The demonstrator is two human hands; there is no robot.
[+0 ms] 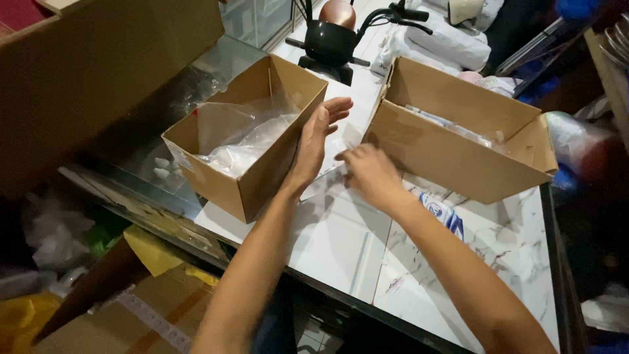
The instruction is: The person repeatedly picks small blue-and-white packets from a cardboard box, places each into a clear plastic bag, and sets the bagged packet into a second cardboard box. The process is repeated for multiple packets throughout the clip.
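Observation:
My left hand [316, 141] is flat and open, its palm against the right side of an open cardboard box [262, 177] that holds clear plastic bags [244, 147]. My right hand [371, 172] is curled over a clear plastic sheet [335, 172] on the white marble-look tabletop [485, 262], just in front of a second open cardboard box [452, 157]. That box also holds clear wrapped items [452, 128]. Whether the fingers pinch the sheet is blurred.
A blue-and-white packet [444, 214] lies by my right forearm. A large brown carton [98, 72] looms at top left. More cardboard and yellow bags [154, 252] lie below the table's edge. A black scooter [341, 36] stands behind the boxes.

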